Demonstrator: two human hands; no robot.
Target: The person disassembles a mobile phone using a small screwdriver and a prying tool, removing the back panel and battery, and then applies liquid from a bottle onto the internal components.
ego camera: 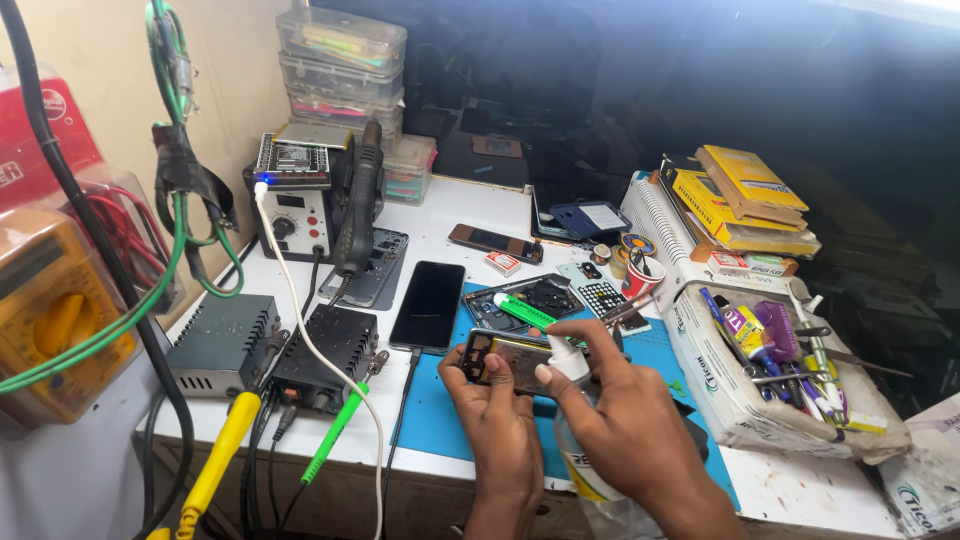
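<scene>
Far left, a yellow meter (50,320) sits by the wall, with green and black wires hanging over it. Next to it stand two small power boxes (275,345), and behind them a grey heat station (295,205) with a black hot-air gun (358,205) resting in its holder. Clear plastic boxes (340,65) are stacked at the back; they hold small bright bits, but I cannot tell what they are. A dark phone (430,305) lies flat on the white table (800,490), just left of the blue mat (440,420).

Over the mat, the left hand (495,415) holds an open phone frame (505,355). The fingers are closed tight on its near edge. The right hand (625,420) is wrapped around a spray bottle (572,365), with one finger on top of the white nozzle. The nozzle points at the frame from just beside it.

To do this well, I think the frame should stay level and still, and the spray should be short and small, so the liquid lands only on the frame and does not run onto the other parts nearby.

Behind the hands lies another open phone with a green tool (525,312) on it. Further right, a small red cup (638,278) holds thin tools. A white box (740,400) is full of pens, brushes, tweezers and a purple comb-like thing. Yellow packs (745,195) are piled behind it.
</scene>
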